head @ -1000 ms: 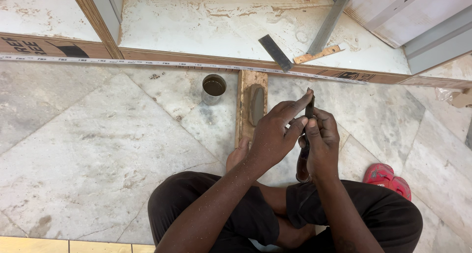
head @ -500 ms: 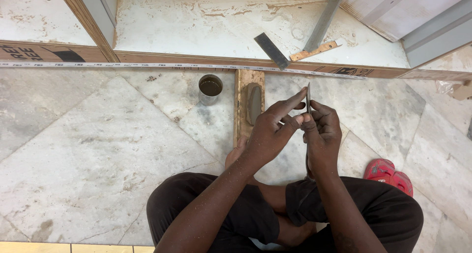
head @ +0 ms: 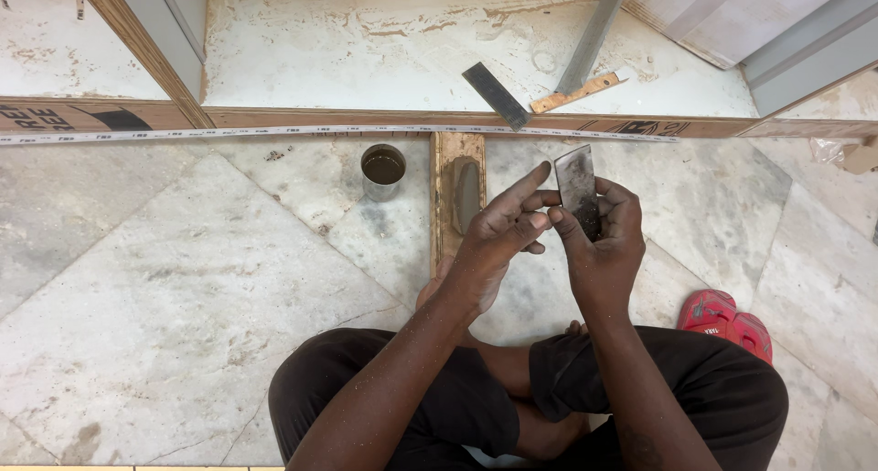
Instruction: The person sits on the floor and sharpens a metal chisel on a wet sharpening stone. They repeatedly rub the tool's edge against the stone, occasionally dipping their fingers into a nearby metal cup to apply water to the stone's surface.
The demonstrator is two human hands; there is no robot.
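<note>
Person: sits cross-legged on the marble floor (head: 165,279), dark trousers, both forearms reaching forward over the knees.

Right hand (head: 599,242): raised in front of the chest, fingers and thumb closed around the lower end of a flat metal blade (head: 578,186), which it holds upright with the broad face turned toward the camera.

Flat metal blade: a short rectangular piece, grey and dull, dark and smeared toward the gripped end; its upper end stands free above the hand.

Left hand (head: 498,238): close beside the right, fingers stretched out toward the blade, the fingertips meeting the blade's left edge near where the right thumb sits. Whether it pinches the blade or only touches it, I cannot tell.

Hands together: nearly touching, both busy at the same blade.

Wooden block (head: 457,197): lies on the floor just beyond the left hand, long and narrow, with an oblong grey stone set in its hollow.

Small metal cup (head: 383,171): stands just left of the block, dark liquid inside.

Wooden beam (head: 274,119): runs across the floor behind cup and block, a pale strip along its near edge.

Dark flat bar (head: 495,95): lies slantwise past the beam, on the dusty slab.

Red sandal (head: 727,320): on the floor by the right knee.
</note>
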